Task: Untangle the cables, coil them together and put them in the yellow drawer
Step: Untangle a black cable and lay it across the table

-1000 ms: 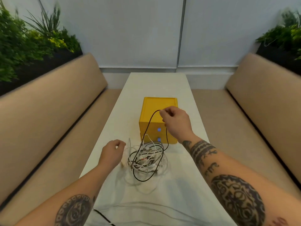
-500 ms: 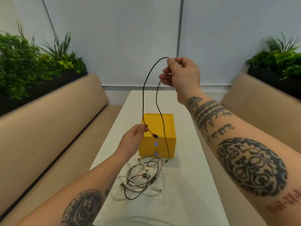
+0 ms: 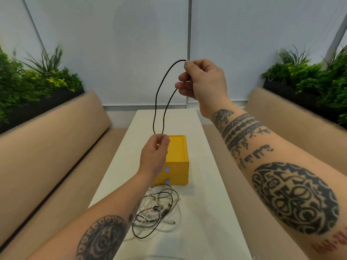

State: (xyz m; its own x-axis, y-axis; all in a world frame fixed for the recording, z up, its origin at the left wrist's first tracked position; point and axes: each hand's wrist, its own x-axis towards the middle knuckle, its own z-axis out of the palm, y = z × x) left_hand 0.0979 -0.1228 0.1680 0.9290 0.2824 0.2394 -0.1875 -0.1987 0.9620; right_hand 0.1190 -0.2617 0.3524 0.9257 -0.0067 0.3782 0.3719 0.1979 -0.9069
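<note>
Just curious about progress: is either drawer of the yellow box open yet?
No, both drawers of the small yellow drawer box sit flush and closed.

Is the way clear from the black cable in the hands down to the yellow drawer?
Not quite. The black cable hangs between both hands above the yellow drawer unit, but both drawers look shut, and the tangled pile lies on the table right before their fronts.

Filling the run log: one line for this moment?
left hand: grips thin black cable | right hand: holds loop | white cable tangle: on table
</note>
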